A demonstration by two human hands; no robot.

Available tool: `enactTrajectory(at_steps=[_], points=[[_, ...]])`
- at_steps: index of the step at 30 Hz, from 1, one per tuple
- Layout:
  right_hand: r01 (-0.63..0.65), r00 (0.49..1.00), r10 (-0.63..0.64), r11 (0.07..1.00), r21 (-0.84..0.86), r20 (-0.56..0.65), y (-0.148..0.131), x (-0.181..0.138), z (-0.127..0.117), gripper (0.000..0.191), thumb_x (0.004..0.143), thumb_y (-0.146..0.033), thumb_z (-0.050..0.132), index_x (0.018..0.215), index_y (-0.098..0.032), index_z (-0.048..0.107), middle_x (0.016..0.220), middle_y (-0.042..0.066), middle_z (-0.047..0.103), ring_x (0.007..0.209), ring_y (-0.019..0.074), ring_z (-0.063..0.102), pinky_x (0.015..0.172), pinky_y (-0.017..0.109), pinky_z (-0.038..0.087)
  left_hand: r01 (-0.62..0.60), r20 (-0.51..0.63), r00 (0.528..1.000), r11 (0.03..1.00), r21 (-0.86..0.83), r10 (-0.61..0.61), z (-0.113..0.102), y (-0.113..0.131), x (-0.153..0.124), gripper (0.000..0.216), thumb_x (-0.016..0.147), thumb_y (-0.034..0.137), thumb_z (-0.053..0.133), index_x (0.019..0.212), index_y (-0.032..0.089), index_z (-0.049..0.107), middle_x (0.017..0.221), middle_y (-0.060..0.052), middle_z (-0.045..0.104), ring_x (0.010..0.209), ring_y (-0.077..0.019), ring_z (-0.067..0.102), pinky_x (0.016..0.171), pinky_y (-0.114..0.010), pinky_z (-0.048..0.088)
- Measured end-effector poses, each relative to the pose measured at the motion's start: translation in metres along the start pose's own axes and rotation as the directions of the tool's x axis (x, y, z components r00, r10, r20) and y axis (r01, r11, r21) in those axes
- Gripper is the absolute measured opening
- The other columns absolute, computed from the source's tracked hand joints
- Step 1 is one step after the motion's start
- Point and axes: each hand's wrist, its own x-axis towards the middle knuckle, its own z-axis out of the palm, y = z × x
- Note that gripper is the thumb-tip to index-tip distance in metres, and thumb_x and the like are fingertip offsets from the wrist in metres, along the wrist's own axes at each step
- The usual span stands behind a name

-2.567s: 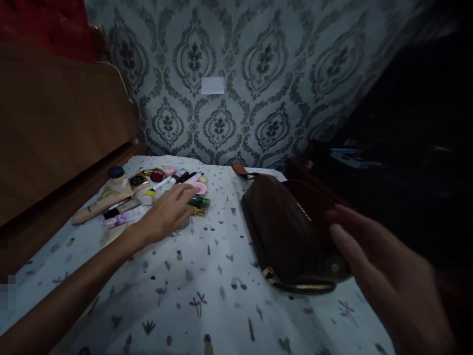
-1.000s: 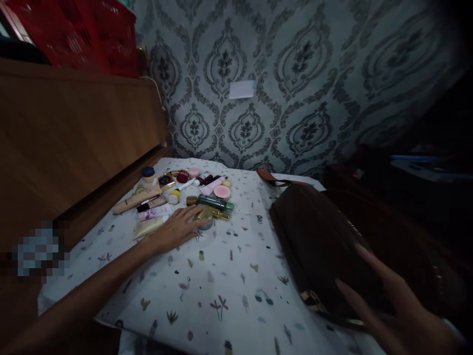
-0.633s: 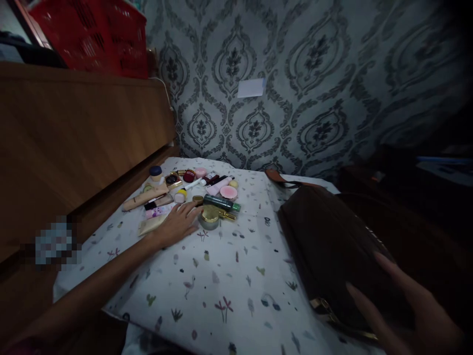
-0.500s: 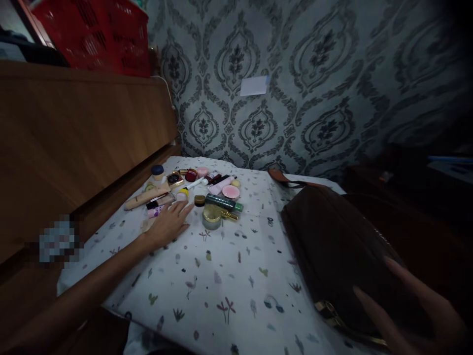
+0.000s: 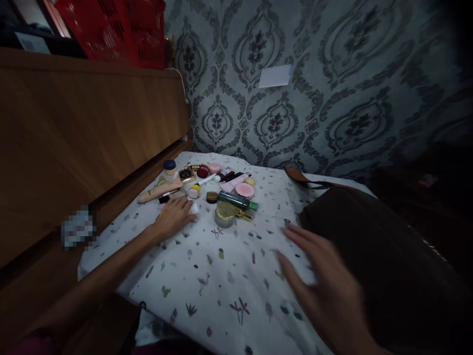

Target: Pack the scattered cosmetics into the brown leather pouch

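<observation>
My left hand (image 5: pixel 173 217) lies low over the near side of a cluster of cosmetics, fingers curled around a small tube with a white end (image 5: pixel 194 209); the hand covers most of it. Close by are a beige tube (image 5: pixel 159 191), a yellow-lidded jar (image 5: pixel 194 191) and a small brown-lidded jar (image 5: pixel 212 197). Right of these lie a dark bottle with a green cap (image 5: pixel 236 200), a round gold-lidded jar (image 5: pixel 224 215) and a pink compact (image 5: pixel 245 191). My right hand (image 5: pixel 325 281), somewhat blurred, is open with nothing in it, left of a dark brown bag (image 5: pixel 377 256).
A white patterned cloth (image 5: pixel 221 266) lies under the cosmetics and bag. Wooden furniture (image 5: pixel 92 118) borders the left, with a red basket (image 5: pixel 118 34) on top. Behind stands a patterned wall (image 5: pixel 254 113). The bag has a brown strap (image 5: pixel 297 175).
My right hand has come off the bag and moved left over the cloth. My left hand has closed around the white-ended tube. The view has shifted slightly.
</observation>
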Motion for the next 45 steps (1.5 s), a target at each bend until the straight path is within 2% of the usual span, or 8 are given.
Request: enactTrajectory(at_steps=[5,9,15,26,30,34,39,45], points=[[-0.198,0.959,0.13,0.943,0.269,0.251,0.008,0.053,0.116,0.058,0.085,-0.043,0.062,0.135,-0.016,0.054,0.128,0.018,0.063,0.118,0.0336,0.062,0.096,0.05,0.054,-0.063,0.007,0.998,0.995,-0.074,0.064,0.013,0.02,0.033,0.032,0.101,0.036,0.048,0.125,0.016,0.055,0.119,-0.016,0.061,0.115,-0.0321,0.054,0.098,-0.048,0.041],[-0.268,0.946,0.194,0.918,0.293,0.259,0.028,0.06,0.164,0.073,0.073,-0.043,0.07,0.137,-0.016,0.05,0.138,0.018,0.058,0.128,0.0371,0.054,0.108,0.056,0.043,-0.03,-0.031,0.999,0.994,-0.109,0.027,0.018,0.021,0.042,0.037,0.097,0.03,0.052,0.132,0.017,0.051,0.125,-0.015,0.059,0.119,-0.0317,0.052,0.101,-0.05,0.041],[-0.241,0.956,0.145,0.885,0.398,0.256,0.031,0.054,0.173,0.061,0.074,-0.038,0.067,0.13,-0.019,0.05,0.13,0.014,0.062,0.118,0.0313,0.058,0.103,0.05,0.046,-0.26,-0.276,0.949,0.877,-0.405,0.154,0.011,0.043,0.042,0.045,0.1,0.033,0.045,0.142,0.019,0.042,0.138,-0.015,0.054,0.129,-0.0255,0.049,0.109,-0.043,0.042],[-0.182,0.974,0.12,0.919,0.348,0.193,0.035,0.054,0.177,0.048,0.077,-0.038,0.059,0.12,-0.019,0.051,0.114,0.013,0.067,0.102,0.0308,0.065,0.087,0.047,0.053,-0.36,-0.247,0.927,0.85,-0.385,0.28,0.028,0.069,0.058,0.047,0.103,0.042,0.039,0.143,0.017,0.043,0.139,-0.016,0.055,0.134,-0.0267,0.046,0.113,-0.044,0.041],[-0.188,0.978,0.146,0.928,0.321,0.151,0.03,0.054,0.174,0.052,0.08,-0.042,0.061,0.126,-0.019,0.052,0.123,0.014,0.065,0.112,0.0318,0.062,0.094,0.048,0.051,-0.311,-0.241,0.94,0.897,-0.316,0.241,0.018,0.035,0.071,0.057,0.098,0.057,0.048,0.139,0.018,0.048,0.142,-0.015,0.055,0.134,-0.0283,0.048,0.114,-0.048,0.037],[-0.185,0.981,0.167,0.955,0.233,0.098,0.029,0.054,0.171,0.055,0.081,-0.045,0.06,0.128,-0.019,0.053,0.124,0.014,0.063,0.114,0.0337,0.059,0.096,0.05,0.049,0.017,-0.218,0.971,0.943,-0.333,-0.095,0.007,-0.032,0.097,0.037,0.099,0.04,0.05,0.13,0.021,0.056,0.139,-0.012,0.057,0.134,-0.0252,0.046,0.116,-0.043,0.033],[-0.231,0.971,0.225,0.969,0.09,0.076,0.03,0.053,0.169,0.055,0.082,-0.047,0.059,0.13,-0.021,0.052,0.121,0.014,0.062,0.11,0.0365,0.059,0.09,0.053,0.051,0.437,-0.184,0.834,0.827,-0.354,-0.52,0.014,-0.121,0.115,0.052,0.095,0.023,0.05,0.145,0.012,0.041,0.155,-0.023,0.032,0.145,-0.0363,0.03,0.116,-0.055,0.029],[-0.2,0.98,0.201,0.978,-0.056,0.012,0.029,0.052,0.168,0.062,0.083,-0.045,0.059,0.14,-0.025,0.046,0.117,0.014,0.06,0.104,0.0364,0.059,0.083,0.051,0.053,0.541,-0.056,0.789,0.735,-0.409,-0.612,0.043,-0.17,0.118,0.059,0.087,0.025,0.063,0.143,0.018,0.044,0.145,-0.019,0.046,0.133,-0.0342,0.047,0.109,-0.048,0.041]])
